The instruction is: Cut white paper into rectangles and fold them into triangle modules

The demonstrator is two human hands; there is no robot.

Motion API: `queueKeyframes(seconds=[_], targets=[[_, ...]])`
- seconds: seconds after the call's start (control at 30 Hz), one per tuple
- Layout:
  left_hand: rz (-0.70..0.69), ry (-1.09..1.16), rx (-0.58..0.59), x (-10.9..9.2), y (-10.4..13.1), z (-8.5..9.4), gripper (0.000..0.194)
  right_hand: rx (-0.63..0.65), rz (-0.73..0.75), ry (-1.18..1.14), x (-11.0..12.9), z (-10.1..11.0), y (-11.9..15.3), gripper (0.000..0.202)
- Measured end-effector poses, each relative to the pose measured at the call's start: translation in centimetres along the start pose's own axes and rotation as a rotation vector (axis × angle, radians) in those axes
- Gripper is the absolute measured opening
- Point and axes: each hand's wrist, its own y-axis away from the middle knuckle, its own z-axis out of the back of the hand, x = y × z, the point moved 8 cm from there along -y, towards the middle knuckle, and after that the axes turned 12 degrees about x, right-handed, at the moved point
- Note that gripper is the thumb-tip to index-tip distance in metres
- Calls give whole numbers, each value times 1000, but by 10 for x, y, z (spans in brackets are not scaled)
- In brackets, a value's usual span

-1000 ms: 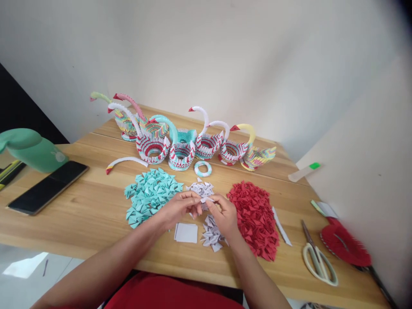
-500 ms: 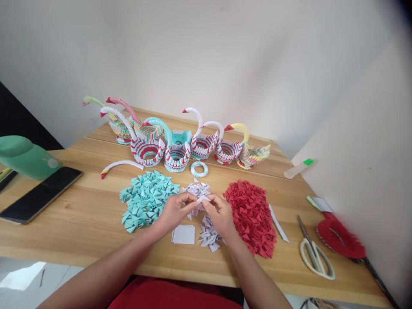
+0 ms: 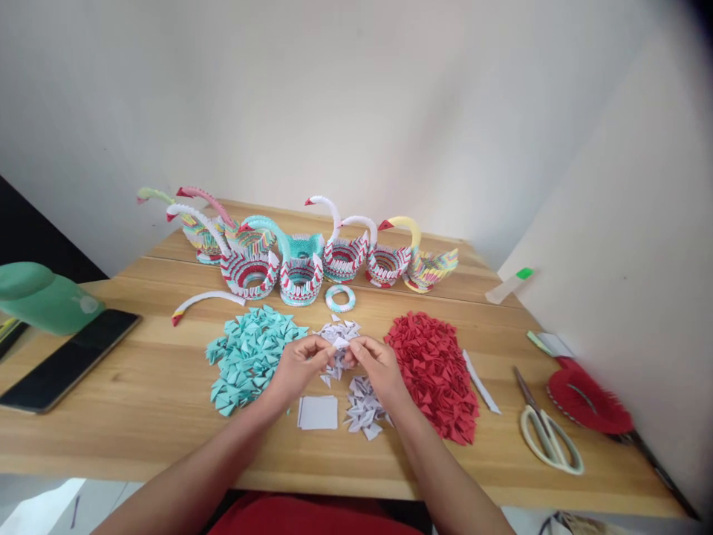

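Observation:
Between both hands is a small folded white paper piece (image 3: pixel 340 342). My left hand (image 3: pixel 299 365) pinches its left side, and the fingers of my right hand (image 3: pixel 375 364) close on its right side. Under and behind the fingers lies a pile of white folded paper pieces (image 3: pixel 344 328), partly hidden. A second, pale lilac-white heap (image 3: pixel 365 410) sits by my right wrist. A stack of white paper slips (image 3: pixel 318 413) rests in front of my left hand. Turquoise folded pieces (image 3: pixel 253 353) are heaped at the left, red folded pieces (image 3: pixel 431 375) at the right.
Several paper swans (image 3: pixel 250 273) stand in a row at the back, with a turquoise-white ring (image 3: pixel 340 299) before them. A loose swan neck (image 3: pixel 209 297), a phone (image 3: pixel 70 360) and a green bottle (image 3: pixel 47 301) lie left. Scissors (image 3: pixel 549 431) and a red paper object (image 3: pixel 587 400) are right.
The head view has shifted a little. Both hands stay together on the white piece, whose folded shape now shows turned slightly, with the right fingers drawn a bit apart from the left.

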Motion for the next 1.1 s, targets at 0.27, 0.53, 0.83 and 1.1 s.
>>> queueKeyframes(seconds=[0.27,0.53,0.83,1.1], targets=[[-42,-146,50,-2,-2,-8,25,-47,30,227,15,2,1,23],[13,-126,92,-23,-12,-14,26,-57,85,110,23,8,3,29],[-64,-281,1,-25,-24,-26,27,-99,90,-17,17,22,-2,23],[-63,-214,4,-12,-21,-19,23,-92,102,144,22,19,-1,11]])
